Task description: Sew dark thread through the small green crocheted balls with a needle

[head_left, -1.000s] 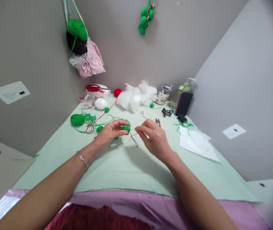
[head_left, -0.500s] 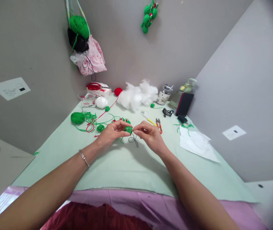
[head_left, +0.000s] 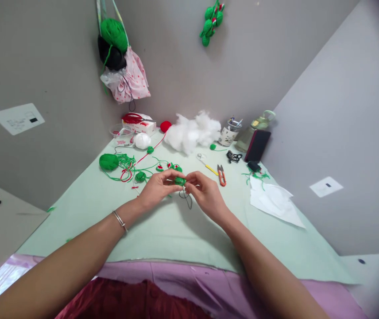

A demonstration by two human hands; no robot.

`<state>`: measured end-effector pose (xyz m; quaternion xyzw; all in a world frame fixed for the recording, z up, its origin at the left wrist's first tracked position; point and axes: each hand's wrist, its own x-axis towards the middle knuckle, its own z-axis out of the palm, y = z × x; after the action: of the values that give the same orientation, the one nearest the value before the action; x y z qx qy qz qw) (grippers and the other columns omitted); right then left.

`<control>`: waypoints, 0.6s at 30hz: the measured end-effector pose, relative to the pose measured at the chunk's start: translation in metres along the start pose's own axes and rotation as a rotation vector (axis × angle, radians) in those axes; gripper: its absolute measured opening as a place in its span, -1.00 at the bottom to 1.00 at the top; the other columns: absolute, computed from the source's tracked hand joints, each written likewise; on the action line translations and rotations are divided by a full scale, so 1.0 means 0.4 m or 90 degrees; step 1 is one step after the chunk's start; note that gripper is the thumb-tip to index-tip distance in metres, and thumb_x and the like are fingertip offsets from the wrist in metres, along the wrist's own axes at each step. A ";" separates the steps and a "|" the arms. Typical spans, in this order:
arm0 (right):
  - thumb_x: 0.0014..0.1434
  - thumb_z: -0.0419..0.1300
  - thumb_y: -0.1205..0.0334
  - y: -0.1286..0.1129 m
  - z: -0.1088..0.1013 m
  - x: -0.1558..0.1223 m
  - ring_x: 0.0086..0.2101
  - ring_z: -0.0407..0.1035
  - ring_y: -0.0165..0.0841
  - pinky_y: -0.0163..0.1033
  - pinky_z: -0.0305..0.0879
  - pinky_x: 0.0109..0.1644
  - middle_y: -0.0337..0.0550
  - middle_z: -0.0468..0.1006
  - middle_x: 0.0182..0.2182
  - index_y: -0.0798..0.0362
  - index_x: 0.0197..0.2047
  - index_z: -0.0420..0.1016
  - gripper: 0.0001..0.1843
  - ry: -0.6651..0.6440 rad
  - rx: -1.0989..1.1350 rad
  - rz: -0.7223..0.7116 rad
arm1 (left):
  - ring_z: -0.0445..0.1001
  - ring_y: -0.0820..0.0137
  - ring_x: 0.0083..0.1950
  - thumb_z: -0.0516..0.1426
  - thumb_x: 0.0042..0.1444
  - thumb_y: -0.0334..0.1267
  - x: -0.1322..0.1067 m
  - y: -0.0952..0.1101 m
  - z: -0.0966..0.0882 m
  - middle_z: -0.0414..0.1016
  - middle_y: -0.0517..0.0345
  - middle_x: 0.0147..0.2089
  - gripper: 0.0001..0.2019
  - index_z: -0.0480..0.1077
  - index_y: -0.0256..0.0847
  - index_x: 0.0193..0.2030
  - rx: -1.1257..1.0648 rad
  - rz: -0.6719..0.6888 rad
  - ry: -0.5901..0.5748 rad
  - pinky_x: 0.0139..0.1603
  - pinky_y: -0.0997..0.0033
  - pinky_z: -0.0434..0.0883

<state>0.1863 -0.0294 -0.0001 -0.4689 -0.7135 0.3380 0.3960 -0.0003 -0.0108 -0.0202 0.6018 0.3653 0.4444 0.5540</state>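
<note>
My left hand [head_left: 159,186] pinches a small green crocheted piece [head_left: 179,181] between thumb and fingers, above the middle of the table. My right hand [head_left: 203,189] is closed at the right side of that piece, its thumb and fingertips pressed together. Whatever lies between the right fingertips is too small to make out. From beneath the fingers a dark thread [head_left: 189,203] hangs in a loop. Small green, red and white crocheted pieces [head_left: 174,167] lie just behind the left hand. A green ball [head_left: 140,177] rests left of them.
Green yarn [head_left: 109,162] with loose strands lies at the left. White stuffing [head_left: 191,133] is piled at the back. Thread snips [head_left: 222,175] and a yellow-handled hook [head_left: 211,169] lie beyond my right hand. A phone [head_left: 257,146], bottle [head_left: 263,118] and white paper [head_left: 274,201] are at the right.
My right fingertips have come in closer against the green piece, and the dark loop beneath has shifted slightly. The whole view has moved a little; the left hand keeps its hold.
</note>
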 end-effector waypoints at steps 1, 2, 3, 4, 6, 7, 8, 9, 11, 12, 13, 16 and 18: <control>0.24 0.15 0.24 -0.002 0.003 -0.004 -0.38 0.48 -0.36 -0.24 0.39 -0.27 -0.19 0.56 -0.36 0.01 -0.21 0.38 -0.94 0.007 -0.027 -0.022 | 0.48 0.33 -0.13 0.33 -0.02 -0.24 0.000 -0.002 0.001 0.53 0.11 -0.12 -0.71 0.53 -0.19 -0.11 0.008 0.002 -0.001 -0.06 0.30 0.39; 0.27 0.13 0.22 -0.003 0.006 -0.008 -0.37 0.49 -0.36 -0.24 0.39 -0.26 -0.18 0.57 -0.34 0.01 -0.17 0.36 -0.93 0.014 -0.063 -0.048 | 0.48 0.32 -0.11 0.33 -0.01 -0.24 0.001 -0.005 0.001 0.53 0.10 -0.11 -0.70 0.52 -0.19 -0.10 0.015 0.007 0.002 -0.05 0.30 0.39; 0.29 0.12 0.22 -0.003 0.008 -0.011 -0.36 0.49 -0.35 -0.25 0.37 -0.25 -0.16 0.58 -0.31 0.00 -0.13 0.35 -0.91 0.020 -0.106 -0.075 | 0.48 0.31 -0.09 0.32 -0.01 -0.23 0.001 -0.008 0.002 0.53 0.09 -0.09 -0.69 0.51 -0.18 -0.08 0.019 0.015 0.007 -0.05 0.30 0.39; 0.31 0.10 0.22 -0.002 0.009 -0.013 -0.35 0.49 -0.35 -0.26 0.35 -0.26 -0.15 0.58 -0.30 -0.01 -0.11 0.35 -0.90 0.022 -0.157 -0.100 | 0.48 0.31 -0.08 0.33 -0.01 -0.23 0.002 -0.011 0.003 0.53 0.09 -0.09 -0.68 0.49 -0.17 -0.08 0.022 0.025 0.013 -0.05 0.31 0.39; 0.34 0.07 0.25 0.001 0.012 -0.014 -0.37 0.47 -0.36 -0.28 0.28 -0.32 -0.15 0.58 -0.31 -0.01 -0.11 0.39 -0.89 0.017 -0.266 -0.143 | 0.48 0.32 -0.09 0.34 -0.02 -0.22 0.002 -0.019 0.005 0.52 0.11 -0.12 -0.67 0.45 -0.17 -0.11 0.029 0.045 0.021 -0.04 0.32 0.39; 0.34 0.06 0.26 0.002 0.013 -0.014 -0.39 0.45 -0.37 -0.30 0.24 -0.35 -0.15 0.57 -0.33 -0.01 -0.15 0.42 -0.88 0.014 -0.313 -0.158 | 0.48 0.33 -0.10 0.34 -0.02 -0.22 0.002 -0.022 0.006 0.51 0.13 -0.14 -0.69 0.43 -0.17 -0.14 0.034 0.052 0.020 -0.04 0.32 0.39; 0.34 0.06 0.27 0.001 0.015 -0.012 -0.42 0.42 -0.38 -0.31 0.19 -0.39 -0.16 0.56 -0.35 -0.01 -0.19 0.45 -0.85 0.012 -0.347 -0.169 | 0.47 0.35 -0.13 0.34 -0.02 -0.21 0.002 -0.024 0.007 0.49 0.15 -0.17 -0.71 0.42 -0.18 -0.17 0.042 0.057 0.014 -0.04 0.32 0.39; 0.33 0.06 0.27 -0.002 0.015 -0.011 -0.45 0.39 -0.40 -0.31 0.16 -0.42 -0.15 0.55 -0.35 0.00 -0.23 0.47 -0.84 0.015 -0.359 -0.176 | 0.46 0.36 -0.15 0.33 0.00 -0.20 0.001 -0.026 0.008 0.48 0.16 -0.20 -0.73 0.41 -0.18 -0.19 0.050 0.060 0.006 -0.04 0.32 0.39; 0.30 0.10 0.25 -0.017 0.009 -0.008 -0.47 0.37 -0.43 -0.32 0.18 -0.43 -0.13 0.55 -0.31 0.01 -0.28 0.49 -0.84 0.030 -0.302 -0.177 | 0.45 0.36 -0.17 0.31 0.02 -0.21 0.000 -0.027 0.008 0.46 0.18 -0.23 -0.77 0.42 -0.19 -0.22 0.065 0.066 -0.016 -0.05 0.31 0.39; 0.29 0.13 0.22 -0.030 0.001 -0.007 -0.46 0.38 -0.44 -0.32 0.22 -0.42 -0.12 0.55 -0.28 0.01 -0.29 0.49 -0.85 0.038 -0.227 -0.165 | 0.45 0.36 -0.18 0.31 0.03 -0.22 0.000 -0.027 0.008 0.46 0.18 -0.23 -0.79 0.43 -0.19 -0.22 0.073 0.068 -0.023 -0.06 0.31 0.38; 0.28 0.15 0.18 -0.046 -0.012 -0.007 -0.46 0.40 -0.44 -0.32 0.26 -0.43 -0.11 0.54 -0.26 0.01 -0.29 0.48 -0.85 0.037 -0.126 -0.143 | 0.45 0.37 -0.18 0.30 0.02 -0.23 0.000 -0.027 0.006 0.46 0.17 -0.23 -0.80 0.44 -0.19 -0.22 0.081 0.065 -0.028 -0.08 0.32 0.38; 0.29 0.16 0.03 -0.103 -0.080 -0.011 -0.57 0.39 -0.43 -0.30 0.30 -0.53 -0.21 0.53 -0.38 -0.01 -0.26 0.41 -0.79 -0.005 0.204 -0.043 | 0.44 0.36 -0.20 0.30 0.01 -0.26 0.005 -0.031 0.000 0.47 0.14 -0.20 -0.78 0.46 -0.18 -0.18 0.100 0.042 -0.024 -0.13 0.31 0.38; 0.26 0.21 0.05 -0.139 -0.146 -0.018 -0.64 0.34 -0.43 -0.28 0.32 -0.56 -0.33 0.44 -0.54 -0.04 -0.27 0.40 -0.83 0.022 0.316 -0.046 | 0.44 0.35 -0.19 0.30 -0.01 -0.28 0.009 -0.035 -0.006 0.49 0.12 -0.17 -0.76 0.48 -0.18 -0.16 0.106 0.035 -0.015 -0.12 0.29 0.38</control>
<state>0.2172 -0.0479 0.0722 -0.3375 -0.6181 0.4804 0.5226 -0.0005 -0.0050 -0.0335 0.6605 0.3778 0.4206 0.4941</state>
